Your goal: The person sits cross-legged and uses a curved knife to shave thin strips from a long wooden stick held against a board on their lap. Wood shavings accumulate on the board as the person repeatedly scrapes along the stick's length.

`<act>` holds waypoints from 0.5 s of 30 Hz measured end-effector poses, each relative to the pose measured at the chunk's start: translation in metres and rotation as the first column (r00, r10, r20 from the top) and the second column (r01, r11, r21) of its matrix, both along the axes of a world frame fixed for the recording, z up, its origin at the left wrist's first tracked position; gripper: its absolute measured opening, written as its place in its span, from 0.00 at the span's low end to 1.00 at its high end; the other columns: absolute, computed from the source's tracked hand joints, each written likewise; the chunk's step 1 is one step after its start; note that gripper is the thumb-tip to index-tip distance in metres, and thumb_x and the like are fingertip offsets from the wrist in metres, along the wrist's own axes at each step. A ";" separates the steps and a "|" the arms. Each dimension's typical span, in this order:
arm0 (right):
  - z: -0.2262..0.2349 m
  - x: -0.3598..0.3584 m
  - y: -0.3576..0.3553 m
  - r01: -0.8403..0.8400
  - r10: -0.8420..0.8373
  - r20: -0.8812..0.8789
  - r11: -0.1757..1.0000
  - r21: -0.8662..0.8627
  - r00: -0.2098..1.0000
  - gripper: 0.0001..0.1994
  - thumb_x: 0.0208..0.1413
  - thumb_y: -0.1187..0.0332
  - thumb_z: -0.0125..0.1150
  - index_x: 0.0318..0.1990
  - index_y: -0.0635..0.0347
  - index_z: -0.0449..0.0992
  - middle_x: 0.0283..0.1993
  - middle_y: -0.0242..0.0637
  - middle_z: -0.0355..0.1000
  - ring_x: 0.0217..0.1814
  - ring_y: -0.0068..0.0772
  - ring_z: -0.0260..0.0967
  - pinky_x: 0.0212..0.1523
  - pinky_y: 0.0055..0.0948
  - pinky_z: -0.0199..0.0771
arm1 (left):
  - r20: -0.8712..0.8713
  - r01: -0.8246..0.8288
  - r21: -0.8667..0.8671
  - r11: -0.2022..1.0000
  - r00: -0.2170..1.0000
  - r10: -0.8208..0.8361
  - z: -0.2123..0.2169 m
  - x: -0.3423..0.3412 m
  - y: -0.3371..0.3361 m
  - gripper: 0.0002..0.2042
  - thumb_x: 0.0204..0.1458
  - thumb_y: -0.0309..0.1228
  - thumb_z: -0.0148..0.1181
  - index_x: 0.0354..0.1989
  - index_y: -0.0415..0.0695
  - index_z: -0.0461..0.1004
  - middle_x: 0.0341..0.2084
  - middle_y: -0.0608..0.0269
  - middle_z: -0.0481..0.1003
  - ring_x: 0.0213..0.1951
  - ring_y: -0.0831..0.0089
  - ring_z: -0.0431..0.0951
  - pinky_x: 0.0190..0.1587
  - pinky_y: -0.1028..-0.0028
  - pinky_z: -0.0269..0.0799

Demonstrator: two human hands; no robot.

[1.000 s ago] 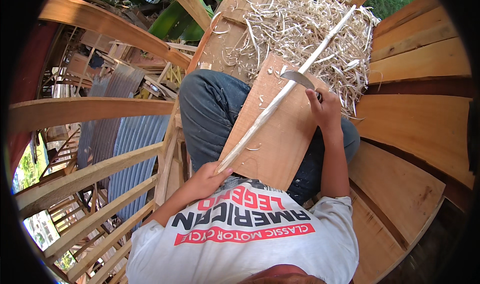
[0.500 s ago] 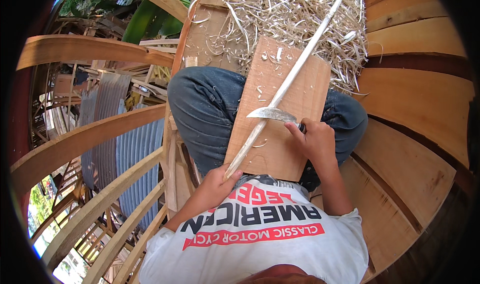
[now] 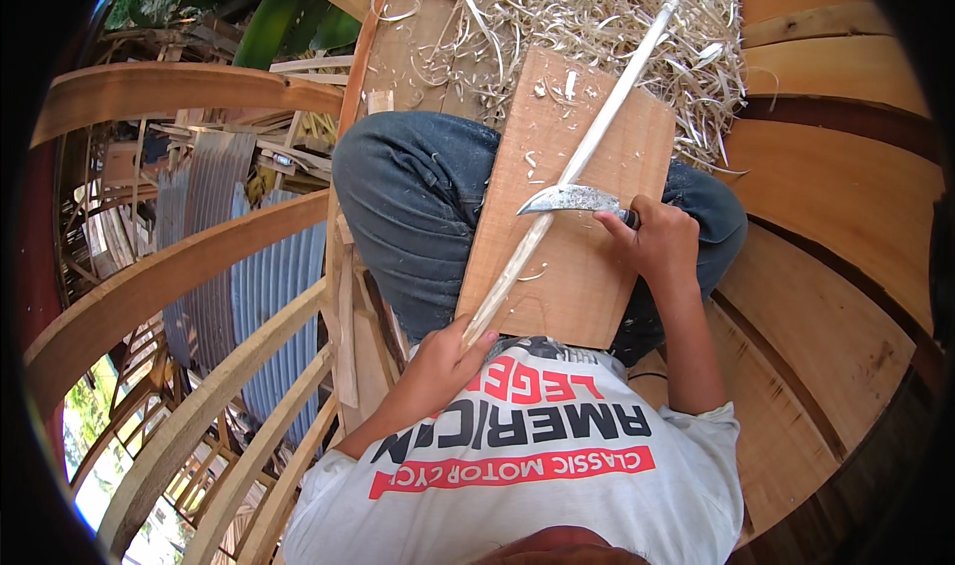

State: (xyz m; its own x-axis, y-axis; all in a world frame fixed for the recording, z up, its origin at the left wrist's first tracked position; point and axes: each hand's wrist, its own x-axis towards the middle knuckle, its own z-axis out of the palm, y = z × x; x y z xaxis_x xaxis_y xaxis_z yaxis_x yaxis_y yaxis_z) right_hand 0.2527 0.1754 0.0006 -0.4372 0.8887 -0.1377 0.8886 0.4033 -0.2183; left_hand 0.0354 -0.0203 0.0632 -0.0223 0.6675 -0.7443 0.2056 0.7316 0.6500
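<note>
A long pale stick lies slantwise across a flat wooden board that rests on my lap. My left hand grips the stick's near end at the board's lower edge. My right hand holds a knife with a curved grey blade, the blade lying across the stick near the board's middle. The stick's far end runs up past the board over a heap of shavings.
I sit in blue jeans on curved wooden planks. Curled shavings cover the planks ahead. To the left, curved wooden beams span open space above corrugated metal sheets and green leaves.
The knife and my right hand have slid down the stick toward me, from near the board's far end to its middle. My left hand keeps its hold on the stick.
</note>
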 end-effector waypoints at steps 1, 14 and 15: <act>-0.004 0.001 0.001 -0.006 0.006 0.002 1.000 0.026 1.000 0.33 0.47 0.34 0.57 0.16 0.61 0.73 0.14 0.45 0.68 0.18 0.45 0.71 0.20 0.37 0.69 | 0.000 -0.009 0.008 1.000 1.000 0.009 0.000 0.000 -0.001 0.18 0.60 0.39 0.50 0.40 0.31 0.70 0.23 0.36 0.74 0.28 0.45 0.77 0.32 0.62 0.70; 0.026 0.004 -0.002 0.156 -0.186 -0.087 0.950 -0.270 0.979 0.31 0.52 0.41 0.56 0.18 0.66 0.73 0.14 0.47 0.67 0.18 0.47 0.69 0.22 0.38 0.68 | 0.155 -0.052 -0.112 0.992 0.985 0.069 -0.003 -0.012 -0.006 0.20 0.62 0.43 0.48 0.35 0.34 0.72 0.15 0.63 0.70 0.19 0.75 0.70 0.24 0.74 0.65; 0.028 0.001 -0.010 0.127 -0.157 -0.083 0.949 -0.289 0.984 0.31 0.52 0.41 0.57 0.18 0.65 0.73 0.13 0.45 0.67 0.17 0.46 0.69 0.21 0.37 0.68 | 0.213 -0.038 -0.158 0.987 0.974 0.072 -0.005 -0.019 -0.006 0.20 0.63 0.43 0.47 0.34 0.34 0.72 0.14 0.66 0.69 0.18 0.79 0.67 0.23 0.76 0.64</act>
State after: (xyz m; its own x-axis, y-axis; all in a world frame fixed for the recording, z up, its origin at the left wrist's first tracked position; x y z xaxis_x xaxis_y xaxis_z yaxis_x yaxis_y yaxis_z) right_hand 0.2539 0.1658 0.0289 -0.3343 0.8743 -0.3519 0.8987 0.1832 -0.3985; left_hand 0.0168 -0.0264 0.0581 0.1181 0.5487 -0.8277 0.0284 0.8313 0.5551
